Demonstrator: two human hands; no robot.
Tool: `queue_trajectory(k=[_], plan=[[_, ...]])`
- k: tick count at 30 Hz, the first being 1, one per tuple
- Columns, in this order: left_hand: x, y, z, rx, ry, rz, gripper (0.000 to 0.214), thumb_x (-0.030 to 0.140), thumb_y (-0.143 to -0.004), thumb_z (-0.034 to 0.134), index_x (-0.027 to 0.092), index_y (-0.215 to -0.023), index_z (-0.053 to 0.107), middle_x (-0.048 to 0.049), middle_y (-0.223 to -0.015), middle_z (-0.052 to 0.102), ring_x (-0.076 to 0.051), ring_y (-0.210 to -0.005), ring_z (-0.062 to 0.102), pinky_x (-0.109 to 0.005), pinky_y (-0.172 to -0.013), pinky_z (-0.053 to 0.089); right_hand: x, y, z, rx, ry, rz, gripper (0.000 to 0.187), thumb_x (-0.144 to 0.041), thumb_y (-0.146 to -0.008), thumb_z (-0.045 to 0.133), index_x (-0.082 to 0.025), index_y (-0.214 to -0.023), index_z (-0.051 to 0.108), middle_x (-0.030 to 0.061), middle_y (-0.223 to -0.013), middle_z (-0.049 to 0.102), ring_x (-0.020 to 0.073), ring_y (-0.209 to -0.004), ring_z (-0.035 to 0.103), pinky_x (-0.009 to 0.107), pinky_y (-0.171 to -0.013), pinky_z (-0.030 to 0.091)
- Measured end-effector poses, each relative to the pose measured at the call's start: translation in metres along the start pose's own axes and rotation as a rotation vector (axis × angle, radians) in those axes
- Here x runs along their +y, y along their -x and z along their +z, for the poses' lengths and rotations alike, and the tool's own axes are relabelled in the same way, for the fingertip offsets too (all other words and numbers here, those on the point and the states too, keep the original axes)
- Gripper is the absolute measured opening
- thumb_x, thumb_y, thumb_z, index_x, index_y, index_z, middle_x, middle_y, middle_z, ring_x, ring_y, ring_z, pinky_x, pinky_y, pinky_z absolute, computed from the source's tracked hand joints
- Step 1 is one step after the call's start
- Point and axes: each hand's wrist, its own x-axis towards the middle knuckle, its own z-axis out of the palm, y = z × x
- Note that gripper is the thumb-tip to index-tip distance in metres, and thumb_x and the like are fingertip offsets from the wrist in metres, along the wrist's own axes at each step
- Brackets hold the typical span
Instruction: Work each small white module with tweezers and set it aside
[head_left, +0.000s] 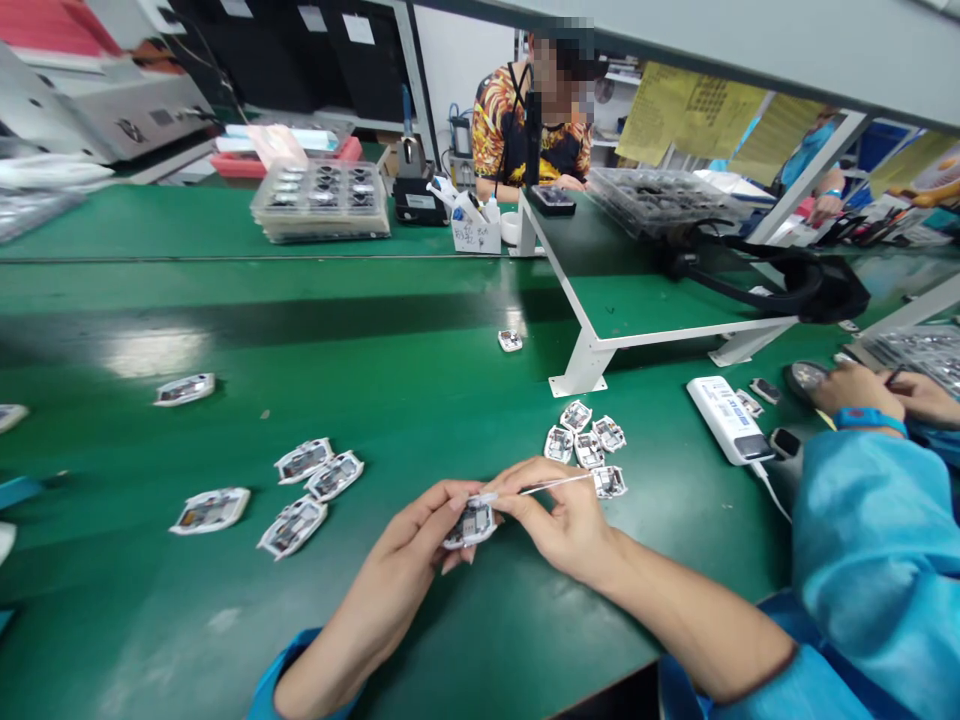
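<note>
My left hand (412, 540) is closed around a small white watch-like housing (471, 524) with its inner electronics facing up. The fingers of my right hand (559, 515) pinch a thin white stick (551, 485) at the upper right edge of that housing. The stick's other end points right, past my knuckles; its tip at the housing is too small to make out. Just beyond my right hand lies a cluster of similar open housings (589, 450). Several more housings (296, 525) rest on the green table to the left of my left hand.
A white-legged shelf (585, 360) stands beyond the cluster, with a black headset-like thing (780, 280) on it. A white box-shaped device (727, 420) with a cable lies at right, near a co-worker's blue sleeve (877, 530). Stacked clear trays (322, 205) stand at the back; another person sits opposite.
</note>
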Motion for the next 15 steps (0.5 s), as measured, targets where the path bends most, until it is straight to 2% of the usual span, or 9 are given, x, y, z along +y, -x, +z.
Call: queue_trajectory(k=[5,8,11,15], plan=[[-0.0013,-0.0026,0.0019,0.020,-0.062,0.014,0.044,0.058,-0.074,0.072,0.017,-0.091,0.069,0.0025,-0.067,0.058,-0.012,-0.059,0.046,-0.021,-0.052,0.035,-0.0016,0.0003,-0.0021,-0.035,0.128,-0.061,0.004,-0.015,-0.087,0.066,-0.018,-0.086,0.069,0.0095,-0.084,0.077,0.0217,-0.082,0.075,0.034,-0.075,0.060],[-0.0002,-0.0041,0.0024,0.041,-0.040,0.000,0.044,0.058,-0.072,0.072,0.017,-0.088,0.069,0.0034,-0.064,0.056,-0.011,-0.057,0.043,-0.021,-0.051,0.033,-0.0013,0.0012,-0.0013,-0.027,0.078,0.039,0.003,-0.018,-0.088,0.065,-0.017,-0.090,0.068,0.0099,-0.088,0.076,0.0216,-0.084,0.074,0.035,-0.077,0.060],[0.0011,-0.0048,0.0017,0.050,-0.042,-0.003,0.046,0.059,-0.071,0.073,0.017,-0.087,0.068,0.0032,-0.064,0.056,-0.011,-0.057,0.043,-0.020,-0.051,0.033,0.0006,0.0018,0.0003,-0.010,-0.015,0.141,0.004,-0.022,-0.088,0.065,-0.018,-0.090,0.066,0.0084,-0.086,0.075,0.0198,-0.076,0.074,0.033,-0.068,0.061],[0.0022,-0.0045,0.0015,0.051,-0.062,-0.008,0.046,0.060,-0.071,0.072,0.017,-0.086,0.069,0.0027,-0.065,0.057,-0.012,-0.057,0.044,-0.021,-0.051,0.034,0.0030,0.0015,0.0014,0.006,-0.058,0.149,0.004,-0.022,-0.087,0.066,-0.018,-0.087,0.066,0.0077,-0.086,0.075,0.0187,-0.074,0.073,0.032,-0.066,0.060]])
